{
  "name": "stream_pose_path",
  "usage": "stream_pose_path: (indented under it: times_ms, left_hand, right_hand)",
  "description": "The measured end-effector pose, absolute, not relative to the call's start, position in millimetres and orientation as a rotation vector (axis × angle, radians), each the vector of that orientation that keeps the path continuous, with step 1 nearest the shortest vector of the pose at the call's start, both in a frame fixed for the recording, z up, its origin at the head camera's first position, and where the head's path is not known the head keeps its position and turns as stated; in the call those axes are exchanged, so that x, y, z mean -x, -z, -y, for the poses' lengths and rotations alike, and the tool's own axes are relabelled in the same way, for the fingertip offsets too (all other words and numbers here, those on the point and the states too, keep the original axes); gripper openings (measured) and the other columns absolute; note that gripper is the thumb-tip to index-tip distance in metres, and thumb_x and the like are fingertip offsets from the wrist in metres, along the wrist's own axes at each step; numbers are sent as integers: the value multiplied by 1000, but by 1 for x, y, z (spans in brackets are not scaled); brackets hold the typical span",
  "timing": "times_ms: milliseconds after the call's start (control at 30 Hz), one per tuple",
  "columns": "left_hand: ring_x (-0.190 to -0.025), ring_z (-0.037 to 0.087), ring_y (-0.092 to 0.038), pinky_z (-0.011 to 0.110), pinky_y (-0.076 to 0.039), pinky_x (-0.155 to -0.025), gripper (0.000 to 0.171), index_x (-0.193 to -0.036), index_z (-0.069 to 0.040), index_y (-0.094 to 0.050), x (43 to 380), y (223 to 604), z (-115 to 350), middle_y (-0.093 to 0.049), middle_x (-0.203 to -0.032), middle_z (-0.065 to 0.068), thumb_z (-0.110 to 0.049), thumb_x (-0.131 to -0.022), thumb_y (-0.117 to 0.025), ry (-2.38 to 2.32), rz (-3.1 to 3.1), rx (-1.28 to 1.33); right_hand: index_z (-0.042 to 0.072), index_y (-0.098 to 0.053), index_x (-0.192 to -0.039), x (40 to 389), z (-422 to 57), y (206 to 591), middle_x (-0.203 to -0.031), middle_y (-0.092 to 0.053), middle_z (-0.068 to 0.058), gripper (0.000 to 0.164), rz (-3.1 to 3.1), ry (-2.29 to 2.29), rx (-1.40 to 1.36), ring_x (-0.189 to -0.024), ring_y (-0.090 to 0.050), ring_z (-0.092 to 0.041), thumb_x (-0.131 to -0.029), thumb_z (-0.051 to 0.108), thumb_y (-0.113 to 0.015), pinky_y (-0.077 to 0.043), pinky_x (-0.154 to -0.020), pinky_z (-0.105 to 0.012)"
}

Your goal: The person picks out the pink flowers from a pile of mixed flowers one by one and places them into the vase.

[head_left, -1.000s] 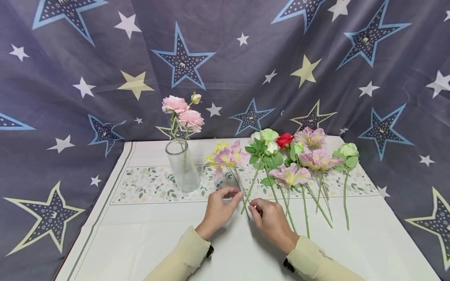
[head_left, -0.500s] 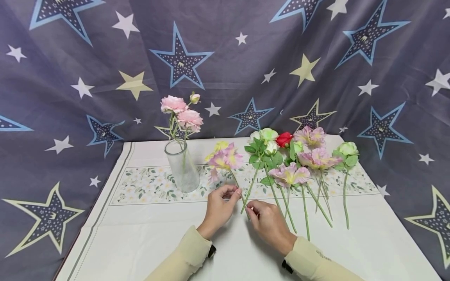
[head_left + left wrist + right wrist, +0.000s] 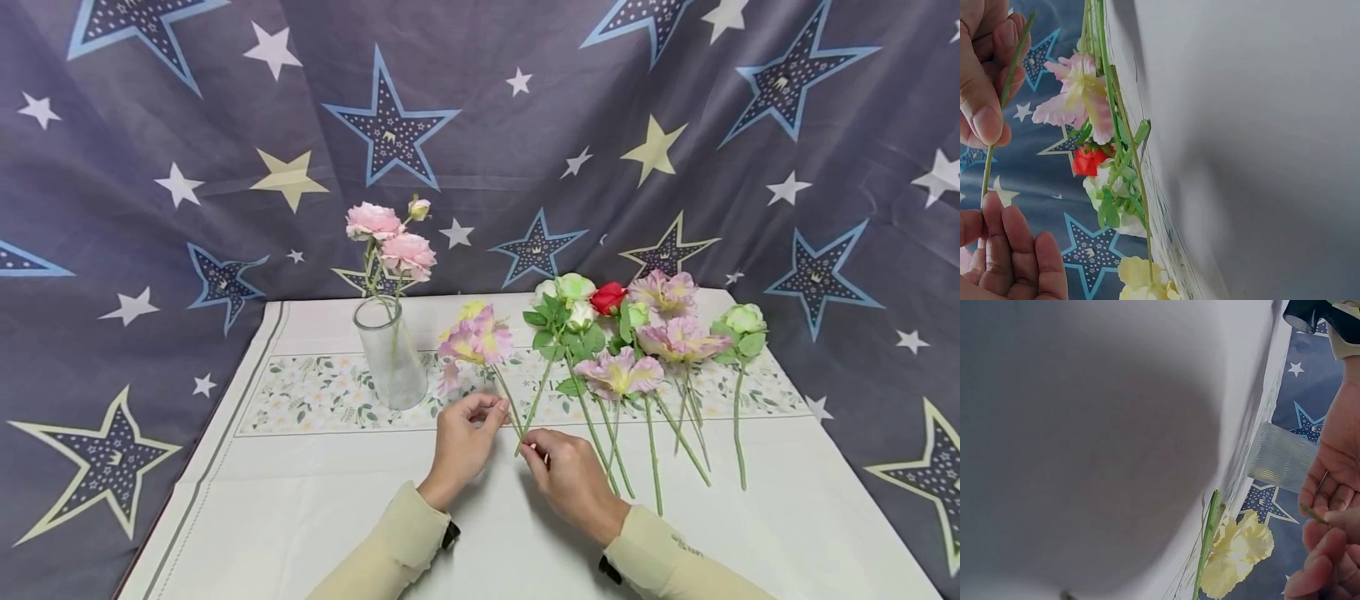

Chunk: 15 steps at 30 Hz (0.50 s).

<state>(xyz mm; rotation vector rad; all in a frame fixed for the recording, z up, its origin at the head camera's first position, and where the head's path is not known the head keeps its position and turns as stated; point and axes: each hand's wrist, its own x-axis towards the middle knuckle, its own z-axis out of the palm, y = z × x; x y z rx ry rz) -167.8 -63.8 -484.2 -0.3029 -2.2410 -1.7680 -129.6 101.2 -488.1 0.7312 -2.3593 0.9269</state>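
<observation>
My left hand (image 3: 467,446) pinches the thin stem of an artificial pink-and-yellow flower (image 3: 477,337) with ruffled petals. Lower on that stem, thumb and fingertips of my right hand (image 3: 573,475) grip it close to its end. The left wrist view shows the green stem (image 3: 988,165) running between both hands; in the right wrist view its tip (image 3: 1314,513) pokes out of the right fingers. Behind the held bloom lies a yellow flower (image 3: 1238,556), mostly covered in the head view. Left of the hands, a clear ribbed glass vase (image 3: 392,358) holds pink blooms (image 3: 405,254).
To the right lie several loose stems: white-green roses (image 3: 576,289), a red rose (image 3: 607,298), more pink-and-yellow flowers (image 3: 618,372) and a single pale green rose (image 3: 744,321). A floral printed band (image 3: 300,396) crosses the white tablecloth (image 3: 315,500). A starry curtain (image 3: 465,108) hangs behind.
My right fingers have moved slightly left onto the stem's lower end and now pinch it. The held flower's head has shifted a little left, off more of the table print.
</observation>
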Motion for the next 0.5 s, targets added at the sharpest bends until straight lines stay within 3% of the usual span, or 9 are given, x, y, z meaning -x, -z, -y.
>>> stream_pose_path:
  times_ms: [100, 267, 500]
  left_hand:
    - [-67, 17, -65, 38, -54, -61, 10, -85, -8, -70, 167, 483, 66, -69, -73, -1, -17, -89, -68, 1765, 2236, 302]
    - [-68, 12, -64, 33, -54, -62, 15, -88, -7, -71, 167, 480, 71, -70, -76, 3, -21, -90, -68, 1733, 2215, 329]
    - [-65, 9, -63, 34, -54, -59, 7, -87, -8, -71, 168, 475, 78, -69, -74, -1, -16, -87, -70, 1642, 2183, 320]
  right_hand:
    - [15, -68, -83, 130, -101, 487, -73, -64, 11, 9, 2369, -926, -732, -63, -53, 5, -82, 7, -72, -44, -54, -11]
    - [16, -67, -86, 131, -102, 488, -74, -63, 12, 5, 2382, -939, -725, -62, -52, 6, -85, 12, -71, -44, -54, -10]
    - [15, -68, -91, 133, -104, 486, -68, -57, 14, 9, 2394, -917, -676, -54, -45, 6, -88, 23, -70, -40, -48, -12]
